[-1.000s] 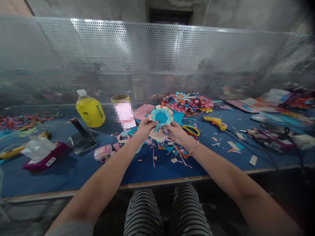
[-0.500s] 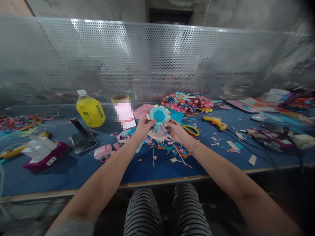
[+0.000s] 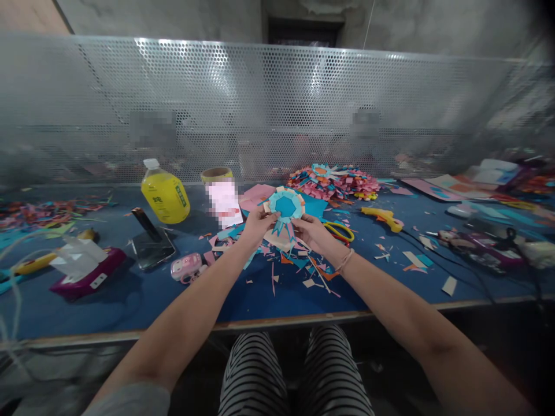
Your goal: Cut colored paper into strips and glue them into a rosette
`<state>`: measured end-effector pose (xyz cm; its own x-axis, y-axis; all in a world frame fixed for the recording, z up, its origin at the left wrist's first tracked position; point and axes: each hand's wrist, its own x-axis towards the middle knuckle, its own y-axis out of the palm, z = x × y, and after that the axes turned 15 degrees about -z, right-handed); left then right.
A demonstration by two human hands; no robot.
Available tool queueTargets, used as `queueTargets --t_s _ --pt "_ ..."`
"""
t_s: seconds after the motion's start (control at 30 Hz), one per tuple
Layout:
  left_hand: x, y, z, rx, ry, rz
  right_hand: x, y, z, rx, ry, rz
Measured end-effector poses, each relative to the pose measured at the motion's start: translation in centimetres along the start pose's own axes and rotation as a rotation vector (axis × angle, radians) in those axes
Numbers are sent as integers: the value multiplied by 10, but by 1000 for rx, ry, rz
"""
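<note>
A paper rosette (image 3: 287, 203) with a blue centre, a pale pleated rim and blue ribbon tails is held up over the middle of the table. My left hand (image 3: 259, 226) grips its left lower edge between thumb and fingers. On the opposite side, my right hand (image 3: 313, 231) pinches the lower right edge near the tails. Beneath and around both hands lie coloured paper scraps (image 3: 286, 260). Yellow-handled scissors (image 3: 340, 232) rest just beyond my right hand, partly covered.
A yellow glue gun (image 3: 381, 218) with a cord lies at right, behind it a pile of paper rosettes (image 3: 333, 182). At left are a bottle of yellow liquid (image 3: 165, 196), a phone (image 3: 151, 248), a purple tissue pack (image 3: 89, 274) and a pink case (image 3: 186, 267). A perforated metal screen (image 3: 260, 92) borders the back.
The whole view has shifted slightly, so everything appears a little further right. The rosette stays in both hands, with its face turned much the same way.
</note>
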<state>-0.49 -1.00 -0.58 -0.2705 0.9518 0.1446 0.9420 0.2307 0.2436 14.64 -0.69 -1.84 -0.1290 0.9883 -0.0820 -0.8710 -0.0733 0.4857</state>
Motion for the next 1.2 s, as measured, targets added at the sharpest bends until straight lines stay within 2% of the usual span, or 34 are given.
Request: queueTargets --t_s 0.13,0.23,0.8,1.0,1.2 --pt "1 -1 -1 26 35 -2 -1 1 1 62 -60 -41" --pt "2 -2 1 61 58 15 0 1 1 20 -93 -41" --pt "4 -3 7 64 -3 82 2 0 -1 -47 -123 -14" --pt "6 -3 11 98 26 119 5 -2 -5 -69 -204 -12" --pt "7 -5 14 140 71 127 3 -1 -3 -64 -178 -7"
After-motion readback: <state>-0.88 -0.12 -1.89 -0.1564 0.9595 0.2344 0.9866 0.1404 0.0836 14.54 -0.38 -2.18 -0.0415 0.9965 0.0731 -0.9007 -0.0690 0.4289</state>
